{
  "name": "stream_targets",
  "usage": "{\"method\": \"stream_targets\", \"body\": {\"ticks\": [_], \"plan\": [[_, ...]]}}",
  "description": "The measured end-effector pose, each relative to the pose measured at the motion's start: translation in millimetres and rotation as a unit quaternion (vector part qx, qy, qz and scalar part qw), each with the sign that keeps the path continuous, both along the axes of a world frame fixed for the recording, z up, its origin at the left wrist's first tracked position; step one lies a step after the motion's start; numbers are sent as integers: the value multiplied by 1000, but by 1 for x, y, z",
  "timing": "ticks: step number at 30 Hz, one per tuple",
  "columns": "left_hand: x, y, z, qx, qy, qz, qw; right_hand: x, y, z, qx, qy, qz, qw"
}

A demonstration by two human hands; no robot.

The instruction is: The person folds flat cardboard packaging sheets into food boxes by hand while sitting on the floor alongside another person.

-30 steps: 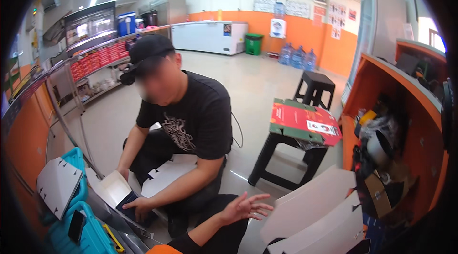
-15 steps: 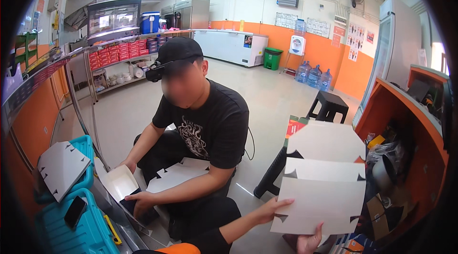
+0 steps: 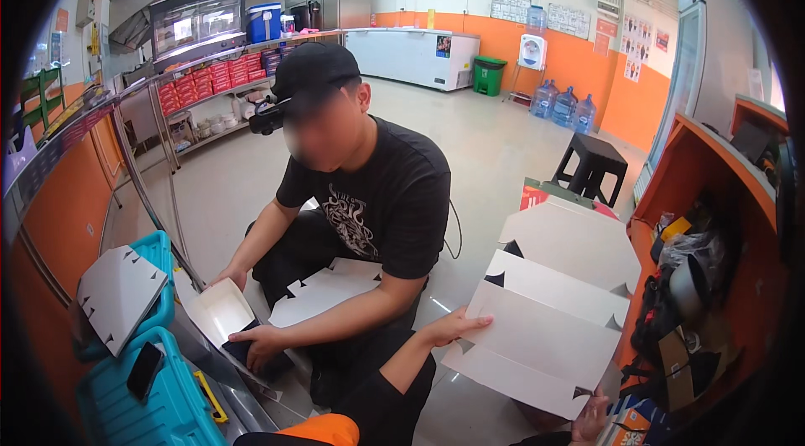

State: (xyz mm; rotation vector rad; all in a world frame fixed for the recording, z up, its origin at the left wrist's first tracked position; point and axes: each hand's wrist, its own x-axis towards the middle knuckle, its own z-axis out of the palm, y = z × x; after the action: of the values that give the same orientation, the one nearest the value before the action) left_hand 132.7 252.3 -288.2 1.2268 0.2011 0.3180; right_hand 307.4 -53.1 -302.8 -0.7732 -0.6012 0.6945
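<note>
A white cardboard box blank [image 3: 541,337] with crease lines and dark notched tabs is in front of me, partly bent along its creases. My left hand [image 3: 453,328] grips its left edge, thumb on top and fingers below. At the lower right corner, my right hand [image 3: 590,417] is closed on the cardboard, its fingers partly hidden. The far panel [image 3: 570,236] of the blank stretches away over a red and green printed piece. Opposite me sits a co-worker [image 3: 369,186] in black, both hands on a white-lined box [image 3: 220,313] with a dark outside.
Flat white blanks [image 3: 122,299] lie on teal bins [image 3: 138,400], beside a black phone [image 3: 146,370]. Another blank [image 3: 327,291] rests on the co-worker's lap. An orange shelf unit [image 3: 713,186] with cluttered goods stands at right. Beyond the cardboard is a black stool [image 3: 594,163].
The blank has turned and tilted, its panels bending more along the creases. My right hand has moved from the bottom edge to the lower right corner. My left hand keeps its grip.
</note>
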Motion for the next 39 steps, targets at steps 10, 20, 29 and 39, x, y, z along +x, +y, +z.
{"method": "stream_targets", "body": {"ticks": [10,20,29,39], "plan": [[14,-12,-19,145,105,-42,983,-3,-1,-17,-317,-86,-116,938],[14,-15,-21,168,63,4,984,-20,13,-11,-321,-204,-201,903],[38,-23,-53,242,33,155,957,-38,47,-11,-367,-216,-270,863],[42,-61,-41,318,141,369,862,-75,76,-22,-305,-229,-303,873]]}}
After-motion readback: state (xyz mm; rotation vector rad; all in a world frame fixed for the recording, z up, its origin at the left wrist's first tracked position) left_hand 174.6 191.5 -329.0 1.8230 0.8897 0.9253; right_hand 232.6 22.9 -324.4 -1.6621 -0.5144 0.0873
